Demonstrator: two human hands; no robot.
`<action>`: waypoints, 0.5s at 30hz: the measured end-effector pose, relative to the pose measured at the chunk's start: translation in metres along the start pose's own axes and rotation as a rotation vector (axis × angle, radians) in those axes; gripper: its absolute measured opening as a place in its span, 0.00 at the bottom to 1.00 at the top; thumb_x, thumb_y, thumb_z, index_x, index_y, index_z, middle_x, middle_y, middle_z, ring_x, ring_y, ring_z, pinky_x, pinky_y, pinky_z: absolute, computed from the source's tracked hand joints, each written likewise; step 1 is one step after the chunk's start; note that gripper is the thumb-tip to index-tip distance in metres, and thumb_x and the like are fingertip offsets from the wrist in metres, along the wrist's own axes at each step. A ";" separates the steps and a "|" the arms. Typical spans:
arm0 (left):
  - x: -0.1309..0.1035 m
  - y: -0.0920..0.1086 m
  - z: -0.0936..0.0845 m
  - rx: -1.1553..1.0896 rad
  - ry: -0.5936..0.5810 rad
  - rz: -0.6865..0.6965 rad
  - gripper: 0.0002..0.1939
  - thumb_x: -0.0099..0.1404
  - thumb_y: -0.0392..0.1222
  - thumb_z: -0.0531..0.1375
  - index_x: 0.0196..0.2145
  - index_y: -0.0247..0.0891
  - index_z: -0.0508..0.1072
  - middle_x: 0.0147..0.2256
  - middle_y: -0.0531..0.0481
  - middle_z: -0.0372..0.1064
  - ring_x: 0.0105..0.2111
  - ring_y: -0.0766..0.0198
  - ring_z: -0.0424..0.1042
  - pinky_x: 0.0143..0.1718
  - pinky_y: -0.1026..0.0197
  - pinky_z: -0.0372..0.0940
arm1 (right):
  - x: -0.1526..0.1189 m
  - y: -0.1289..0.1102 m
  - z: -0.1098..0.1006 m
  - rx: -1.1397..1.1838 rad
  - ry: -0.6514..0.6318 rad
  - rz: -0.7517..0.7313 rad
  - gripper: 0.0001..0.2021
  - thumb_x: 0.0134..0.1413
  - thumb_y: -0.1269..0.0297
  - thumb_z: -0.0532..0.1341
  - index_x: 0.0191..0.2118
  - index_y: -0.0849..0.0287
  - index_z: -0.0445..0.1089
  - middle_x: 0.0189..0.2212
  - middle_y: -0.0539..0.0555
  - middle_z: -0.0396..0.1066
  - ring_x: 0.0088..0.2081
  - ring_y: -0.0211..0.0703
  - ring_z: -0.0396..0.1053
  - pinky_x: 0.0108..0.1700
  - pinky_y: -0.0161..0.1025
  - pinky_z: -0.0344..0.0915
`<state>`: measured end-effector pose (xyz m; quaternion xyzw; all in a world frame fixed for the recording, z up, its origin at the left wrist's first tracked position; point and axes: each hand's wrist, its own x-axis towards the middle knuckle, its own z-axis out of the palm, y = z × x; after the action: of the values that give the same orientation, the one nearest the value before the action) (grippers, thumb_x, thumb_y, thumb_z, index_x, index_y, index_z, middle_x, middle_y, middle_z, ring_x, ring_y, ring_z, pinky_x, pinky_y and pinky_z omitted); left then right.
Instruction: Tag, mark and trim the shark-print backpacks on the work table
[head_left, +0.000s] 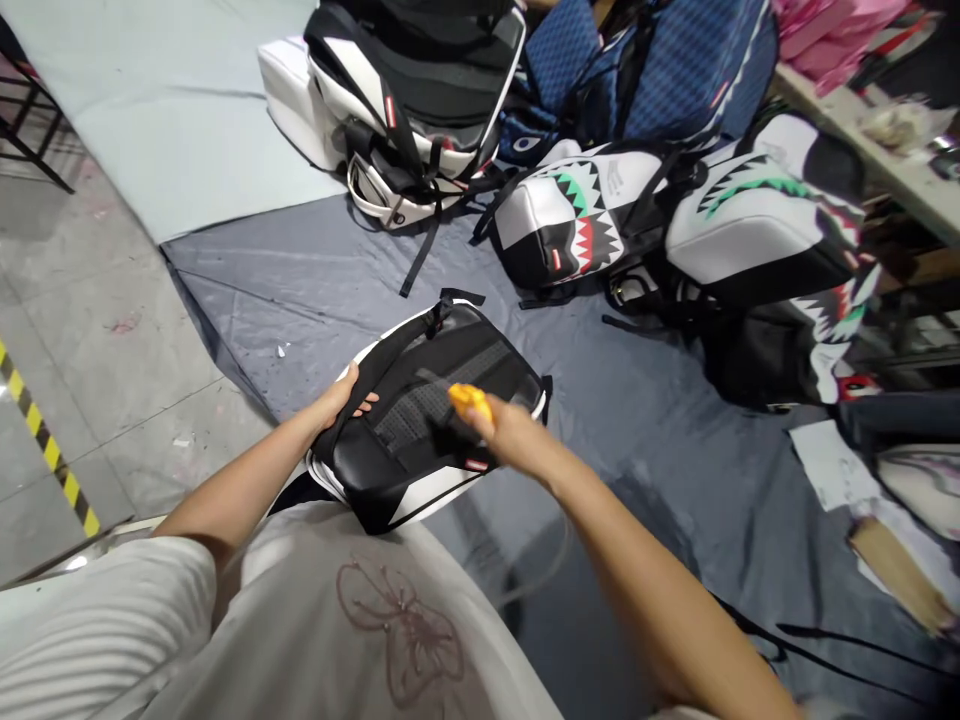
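Observation:
A black and white backpack (450, 385) lies against my front at the table edge, its padded back panel and straps facing up. My left hand (345, 402) grips its left side, the fingers over a shoulder strap. In my right hand (510, 432) is an orange air blow gun (470, 400), held just above the back panel. Its thin nozzle points left over the mesh, somewhat blurred. A pale hose (551, 570) hangs below my right wrist. The fingers of my right hand are partly hidden behind the gun.
Beyond lies a larger black and white backpack (420, 90), with blue checked bags (675, 80) beside it. Shark-mouth backpacks (562, 215) are at the right. A dark grey cloth (247, 310) covers the table. Paper sheets (832, 465) lie at right; loose black straps (840, 635) lie below.

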<state>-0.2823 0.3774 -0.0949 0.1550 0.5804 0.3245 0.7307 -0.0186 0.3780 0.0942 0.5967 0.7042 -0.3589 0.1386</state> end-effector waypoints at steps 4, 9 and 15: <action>-0.025 -0.009 0.030 0.410 -0.008 0.328 0.26 0.71 0.56 0.51 0.63 0.46 0.66 0.53 0.46 0.73 0.50 0.56 0.72 0.53 0.56 0.67 | -0.032 0.018 -0.012 0.199 -0.290 0.027 0.21 0.69 0.51 0.48 0.50 0.61 0.68 0.18 0.46 0.64 0.17 0.37 0.63 0.22 0.32 0.60; -0.039 -0.022 0.076 0.881 0.126 0.554 0.29 0.62 0.38 0.63 0.61 0.46 0.68 0.59 0.39 0.63 0.63 0.42 0.56 0.64 0.38 0.50 | -0.058 0.051 -0.017 0.089 -0.021 0.291 0.19 0.68 0.52 0.51 0.52 0.60 0.67 0.19 0.47 0.66 0.16 0.35 0.62 0.21 0.31 0.58; -0.095 -0.036 0.116 1.219 0.184 0.753 0.25 0.70 0.43 0.55 0.64 0.40 0.64 0.70 0.36 0.44 0.68 0.43 0.47 0.65 0.38 0.47 | -0.089 0.076 -0.002 -0.014 0.034 0.408 0.21 0.71 0.54 0.47 0.56 0.61 0.65 0.19 0.50 0.68 0.16 0.38 0.64 0.21 0.32 0.57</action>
<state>-0.1726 0.3063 -0.0132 0.6967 0.6244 0.1847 0.3011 0.0759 0.3162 0.1251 0.7321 0.5734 -0.3082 0.2006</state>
